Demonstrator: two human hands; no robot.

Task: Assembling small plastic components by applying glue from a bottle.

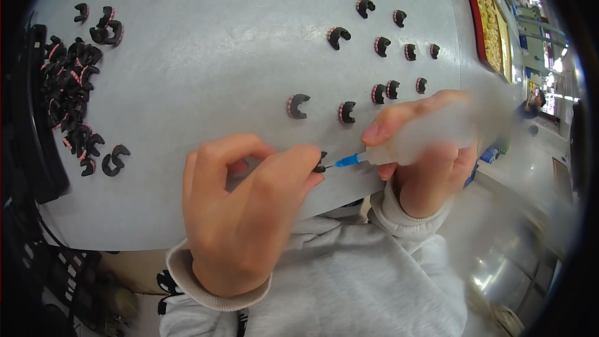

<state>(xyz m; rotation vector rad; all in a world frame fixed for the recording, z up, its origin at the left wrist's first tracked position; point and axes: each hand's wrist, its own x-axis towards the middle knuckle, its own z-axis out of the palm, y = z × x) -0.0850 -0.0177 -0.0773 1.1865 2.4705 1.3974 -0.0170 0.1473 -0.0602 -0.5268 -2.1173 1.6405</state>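
Observation:
My left hand is closed, its thumb and fingertips pinching a small black piece low over the table. Most of that piece is hidden behind the fingers. In my right hand is a whitish squeeze bottle, tilted with its blue needle tip pointing left. The thin needle end reaches the black piece, or very near it; I cannot tell whether they touch. Just beyond my hands lie black C-shaped pieces with pink beads along the outer curve, such as one piece and another piece.
Several similar pieces are spread over the far right of the grey table. At the left, a heap of them lies against a black tray. A red-rimmed tray of pale yellow bits stands at the right edge.

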